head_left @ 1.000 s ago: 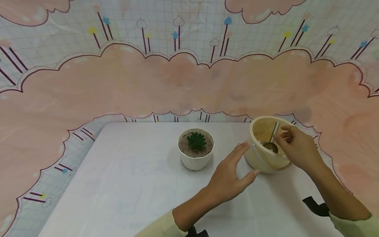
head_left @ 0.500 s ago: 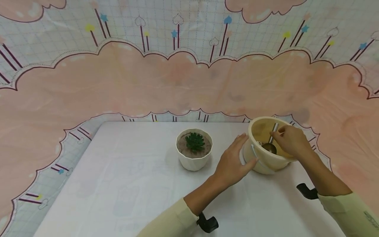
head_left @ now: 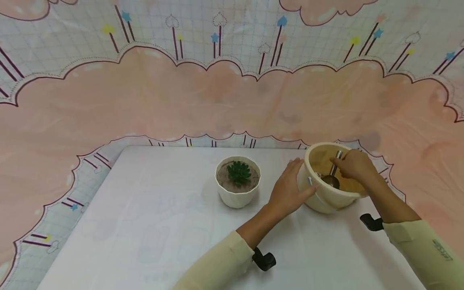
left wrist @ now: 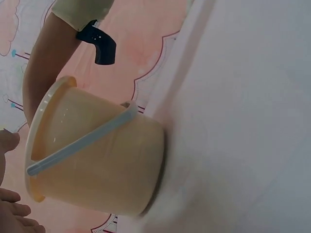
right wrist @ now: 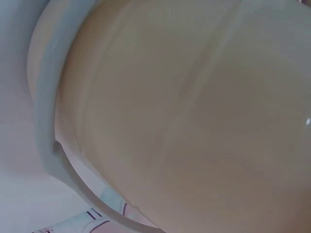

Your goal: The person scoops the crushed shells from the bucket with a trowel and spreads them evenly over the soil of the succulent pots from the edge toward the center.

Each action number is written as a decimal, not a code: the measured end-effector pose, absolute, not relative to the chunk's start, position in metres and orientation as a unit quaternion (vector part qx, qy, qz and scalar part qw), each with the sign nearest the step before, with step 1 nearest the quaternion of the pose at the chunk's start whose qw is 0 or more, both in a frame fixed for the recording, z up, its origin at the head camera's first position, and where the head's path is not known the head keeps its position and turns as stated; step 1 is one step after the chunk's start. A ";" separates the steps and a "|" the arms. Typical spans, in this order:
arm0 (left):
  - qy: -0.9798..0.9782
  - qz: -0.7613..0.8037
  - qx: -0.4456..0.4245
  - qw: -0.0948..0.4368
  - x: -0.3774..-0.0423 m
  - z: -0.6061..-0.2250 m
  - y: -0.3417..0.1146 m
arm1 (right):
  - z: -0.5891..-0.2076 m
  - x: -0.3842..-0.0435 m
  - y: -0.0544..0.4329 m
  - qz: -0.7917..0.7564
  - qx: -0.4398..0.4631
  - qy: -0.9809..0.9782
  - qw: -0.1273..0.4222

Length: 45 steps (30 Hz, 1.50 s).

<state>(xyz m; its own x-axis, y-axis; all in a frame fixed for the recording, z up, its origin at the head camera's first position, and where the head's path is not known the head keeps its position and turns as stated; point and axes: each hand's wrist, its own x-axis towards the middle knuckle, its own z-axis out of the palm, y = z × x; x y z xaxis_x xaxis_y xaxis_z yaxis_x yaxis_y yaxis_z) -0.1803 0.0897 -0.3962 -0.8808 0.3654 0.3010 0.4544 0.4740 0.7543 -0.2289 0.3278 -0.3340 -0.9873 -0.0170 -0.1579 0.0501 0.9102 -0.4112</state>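
A cream bucket (head_left: 326, 201) with a pale grey handle (left wrist: 82, 145) stands on the right of the white table. Inside it leans a metal ladle (head_left: 331, 182), its round bowl low and its stem upright. My right hand (head_left: 357, 163) reaches over the rim and pinches the ladle's stem. Along the bucket's left side lies my left hand (head_left: 286, 191), fingers straight and thumb spread near the rim. The left wrist view shows that hand's fingers (left wrist: 19, 213) beside the bucket's mouth. In the right wrist view the bucket wall fills most of the frame and hides my right hand.
A white pot (head_left: 237, 199) with a small green succulent (head_left: 239, 173) in sandy soil stands left of the bucket. Some small pale bits (head_left: 319, 175) show inside the bucket. A patterned cloth (head_left: 181, 100) hangs behind the table (head_left: 145, 217).
My left hand has moved up and right to the bucket's side. My right hand has closed in on the ladle's stem and now pinches it.
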 end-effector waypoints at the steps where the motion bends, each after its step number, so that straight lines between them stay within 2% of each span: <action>1: -0.858 -0.454 -0.235 0.046 -0.182 -0.397 0.092 | -0.334 -0.230 0.329 -0.226 0.015 0.970 0.090; 7: -0.848 -0.481 -0.220 0.023 -0.190 -0.398 0.103 | -0.338 -0.239 0.336 -0.340 0.054 0.929 0.133; 12: -0.843 -0.486 -0.228 0.028 -0.194 -0.399 0.109 | -0.342 -0.245 0.339 -0.400 0.055 0.903 0.147; 24: -0.836 -0.491 -0.245 0.023 -0.197 -0.405 0.110 | -0.350 -0.248 0.338 -0.450 0.047 0.881 0.142; 33: -0.843 -0.480 -0.243 0.023 -0.199 -0.407 0.109 | -0.329 -0.237 0.330 -0.424 0.007 0.898 0.118; 42: -0.845 -0.480 -0.236 0.016 -0.198 -0.408 0.108 | -0.311 -0.223 0.335 -0.411 -0.021 0.904 0.118; 45: -0.847 -0.477 -0.234 0.019 -0.198 -0.408 0.108 | -0.302 -0.222 0.338 -0.399 -0.020 0.911 0.099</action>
<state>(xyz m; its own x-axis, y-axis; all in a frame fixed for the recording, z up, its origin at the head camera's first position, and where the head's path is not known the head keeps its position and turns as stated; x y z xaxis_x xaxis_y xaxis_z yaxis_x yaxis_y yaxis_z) -0.1983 0.1083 -0.4079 -0.8896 0.3781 0.2564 0.4152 0.4350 0.7990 -0.2219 0.3377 -0.3025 -0.9795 -0.1154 -0.1653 0.0434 0.6802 -0.7317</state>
